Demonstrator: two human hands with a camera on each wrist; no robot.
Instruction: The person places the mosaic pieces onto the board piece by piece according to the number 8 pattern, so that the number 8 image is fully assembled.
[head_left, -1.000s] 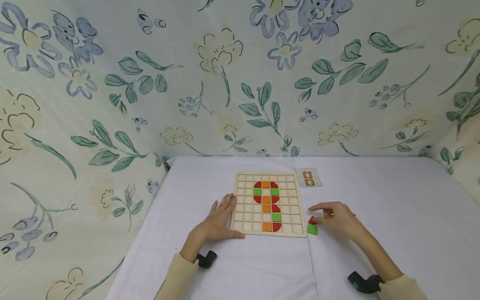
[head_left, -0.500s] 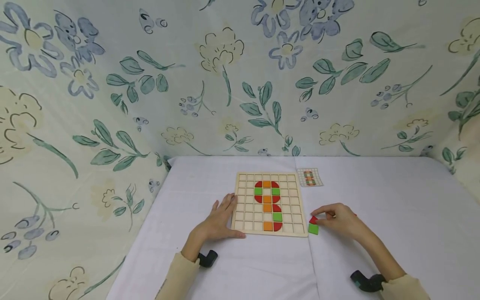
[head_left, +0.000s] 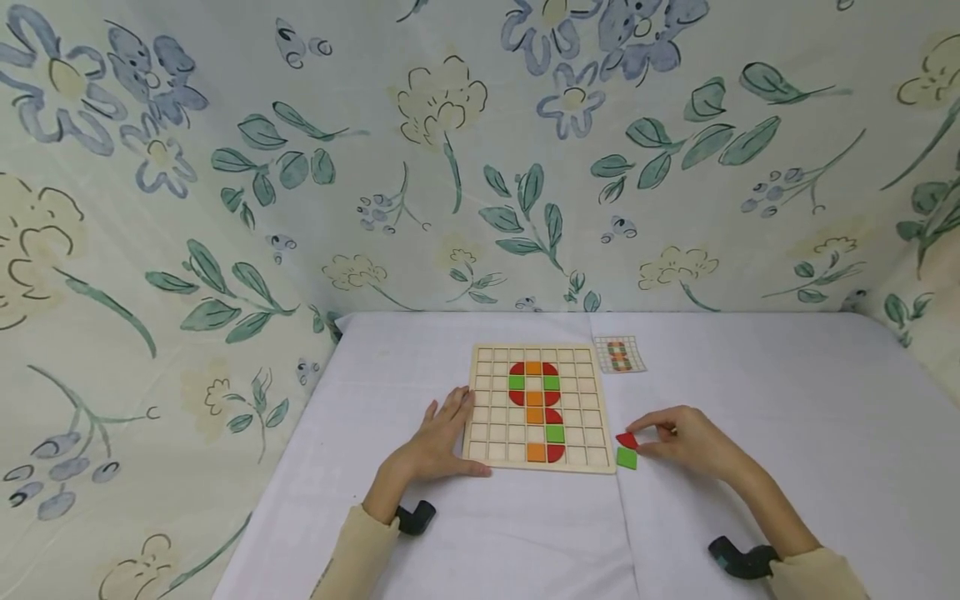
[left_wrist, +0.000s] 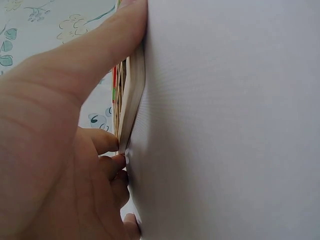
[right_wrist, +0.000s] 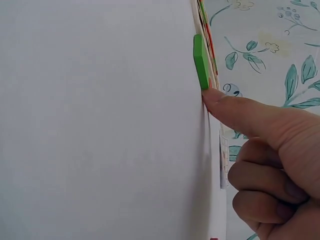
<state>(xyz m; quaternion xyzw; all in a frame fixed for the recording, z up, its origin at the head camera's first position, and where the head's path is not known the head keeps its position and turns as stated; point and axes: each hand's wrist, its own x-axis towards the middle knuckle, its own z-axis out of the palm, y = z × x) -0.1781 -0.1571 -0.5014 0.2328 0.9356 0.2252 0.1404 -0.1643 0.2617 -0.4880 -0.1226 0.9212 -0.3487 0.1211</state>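
Note:
A square wooden grid board [head_left: 487, 433] lies on the white cloth, with red rounded, orange square and green square tiles set in its middle columns. At its near left corner rests my left hand [head_left: 438, 442], fingers against the left side and thumb [left_wrist: 107, 47] along the near edge. My right hand [head_left: 690, 442] pinches a red quarter-round tile [head_left: 627, 439] between thumb and forefinger, just right of the board. A loose green square tile [head_left: 626, 458] lies right beside the red one. In the right wrist view the green tile [right_wrist: 200, 61] mostly hides the red one.
A small pattern card [head_left: 620, 355] lies by the board's far right corner. Floral cloth [head_left: 480, 167] hangs behind the table. Black wrist cameras [head_left: 742, 558] sit by both sleeves. A sliver of something red [right_wrist: 214, 239] shows at the right wrist view's bottom edge.
The red tile has turned in my right fingers and shows more of its face. My right hand has shifted slightly to the right. The left hand and board stay put.

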